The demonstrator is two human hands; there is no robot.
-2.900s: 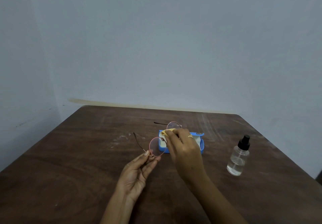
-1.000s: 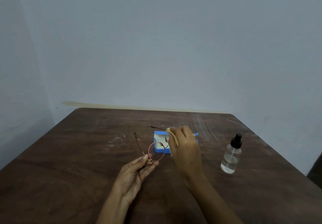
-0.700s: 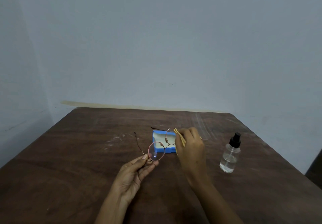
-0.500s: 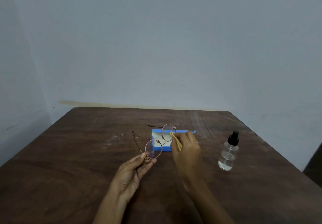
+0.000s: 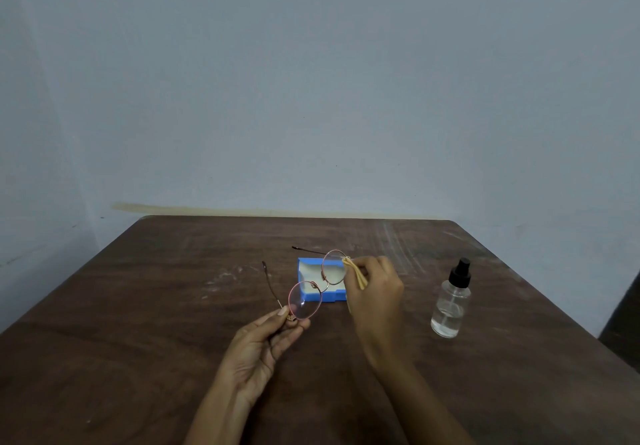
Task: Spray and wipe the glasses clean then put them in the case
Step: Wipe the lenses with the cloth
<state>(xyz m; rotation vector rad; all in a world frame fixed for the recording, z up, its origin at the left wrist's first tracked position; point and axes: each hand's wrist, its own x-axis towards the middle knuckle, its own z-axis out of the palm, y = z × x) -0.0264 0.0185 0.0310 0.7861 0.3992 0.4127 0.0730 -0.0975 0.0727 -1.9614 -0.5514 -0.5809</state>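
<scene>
pinched between the thumb and fingertips of the left hand (image 5: 263, 344), palm up, is the outer edge of the nearer lens of the thin round rose-gold wire-framed glasses (image 5: 304, 301), right at the hinge. from that pinch the frame slants up and away to the right, held clear of the tabletop. both temples are unfolded and point away to the left. at the far end of the frame the right hand (image 5: 375, 292) has its fingers curled round a small folded yellow cloth (image 5: 356, 275). it pinches the cloth so that the top end meets the outer rim of the farther lens.

just beyond the left hand's grip, and partly hidden by the right hand, the open blue rectangular glasses case (image 5: 332, 297) lies flat with its pale lining showing. the farther lens overlaps it in this view. to the right of the right hand, well apart, a clear round spray bottle with a black nozzle (image 5: 450, 306) stands upright. all of it sits over a dark brown wooden table (image 5: 138, 306) set against a pale grey-blue wall (image 5: 311, 81).
</scene>
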